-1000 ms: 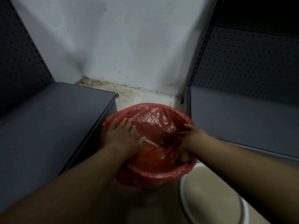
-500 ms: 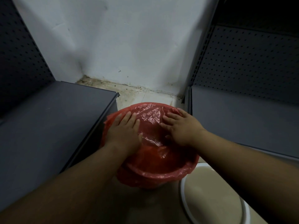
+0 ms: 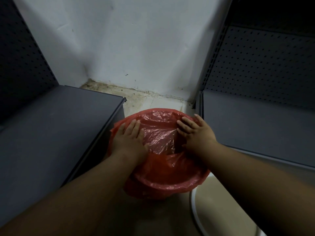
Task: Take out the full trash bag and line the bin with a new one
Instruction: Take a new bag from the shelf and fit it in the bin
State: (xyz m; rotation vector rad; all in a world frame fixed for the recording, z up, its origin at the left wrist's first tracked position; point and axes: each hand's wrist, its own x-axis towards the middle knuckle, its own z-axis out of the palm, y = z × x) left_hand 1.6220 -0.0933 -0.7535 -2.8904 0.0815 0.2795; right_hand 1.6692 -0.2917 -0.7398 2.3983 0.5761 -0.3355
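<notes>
A red plastic trash bag (image 3: 160,138) lines a round bin on the floor, its edge folded over the bin's rim (image 3: 170,184) all around. The bin itself is hidden under the bag. My left hand (image 3: 129,142) lies flat on the bag at the left side of the rim, fingers spread. My right hand (image 3: 196,132) lies flat on the bag at the far right of the rim, fingers spread and pointing left. Neither hand grips anything.
Dark grey metal shelves (image 3: 51,133) flank the bin on the left, and another shelf (image 3: 255,120) on the right, both with perforated back panels. A white wall (image 3: 127,48) stands behind. A white round rim (image 3: 193,206) lies on the tiled floor at lower right.
My right hand has moved from the near right rim up and across to the far right rim. My left hand stayed in place on the left rim.
</notes>
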